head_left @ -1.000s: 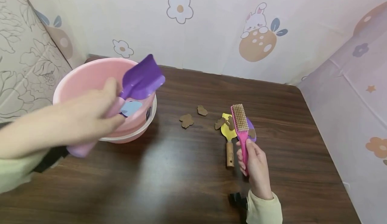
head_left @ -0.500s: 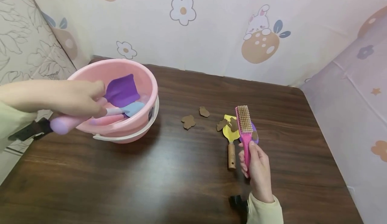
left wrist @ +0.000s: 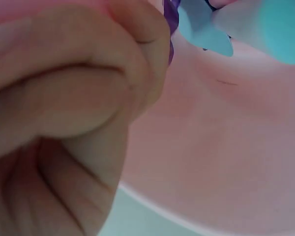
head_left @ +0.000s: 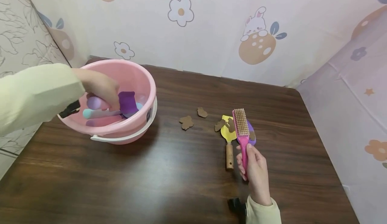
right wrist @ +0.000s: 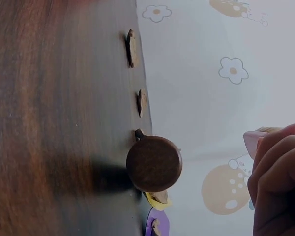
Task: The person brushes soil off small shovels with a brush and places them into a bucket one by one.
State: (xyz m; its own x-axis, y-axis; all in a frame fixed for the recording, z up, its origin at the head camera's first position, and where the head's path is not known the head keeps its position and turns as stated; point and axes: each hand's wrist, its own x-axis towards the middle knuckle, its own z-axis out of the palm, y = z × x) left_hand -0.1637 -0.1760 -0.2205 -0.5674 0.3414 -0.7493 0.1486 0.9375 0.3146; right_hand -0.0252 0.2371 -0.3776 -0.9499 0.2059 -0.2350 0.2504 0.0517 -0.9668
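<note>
Fingers (head_left: 240,161) (R hand (head_left: 257,170)) grip rect. bristly brush (head_left: 242,128).

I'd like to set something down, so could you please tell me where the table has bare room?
The table is bare on its near side between the bucket and yellow shovel, and right of the right hand. Crowded: around the shovel, brown pieces and pink brush, and inside the bucket by the left hand.

Legible markings: 0. Dark patch (head_left: 148,115) below the right rim of the pink bucket (head_left: 133,76): too small to read
</note>
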